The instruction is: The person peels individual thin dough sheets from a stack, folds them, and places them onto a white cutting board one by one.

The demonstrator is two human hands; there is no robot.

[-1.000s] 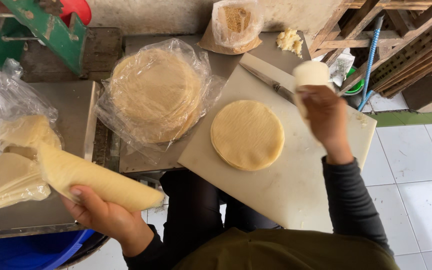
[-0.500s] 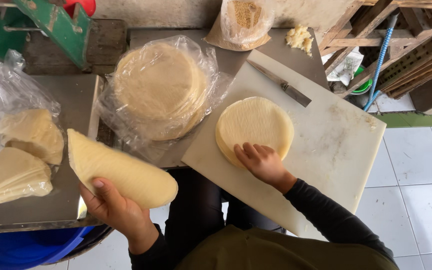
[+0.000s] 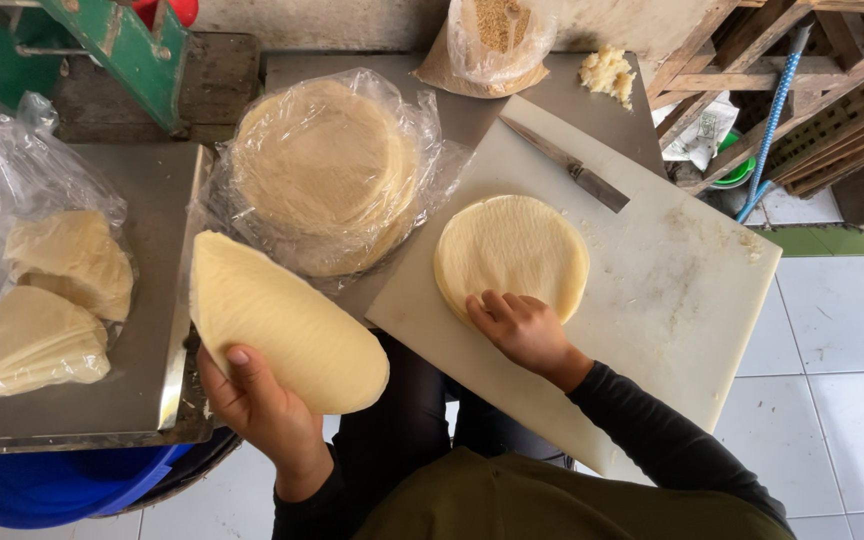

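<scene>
Left hand: gripped a folded stack of pale wrappers, thumb on top, held above the metal tray.
Right hand: fingers pressed flat on the round stack, lying on the white cutting board.
Handling: looked thin, soft, floppy, likely tearable; best supported from beneath, near the fold.
Hidden: left fingers under the stack; sheet count unreadable.

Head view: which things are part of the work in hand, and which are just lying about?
In hand:
- left hand holding a folded pale dough sheet
- right hand on the round dough disc
- white cutting board under the disc

Lying about:
- knife on the board, untouched
- bagged stack of rounds
- bag of folded pieces
- crumb bag
- blue tub
</scene>
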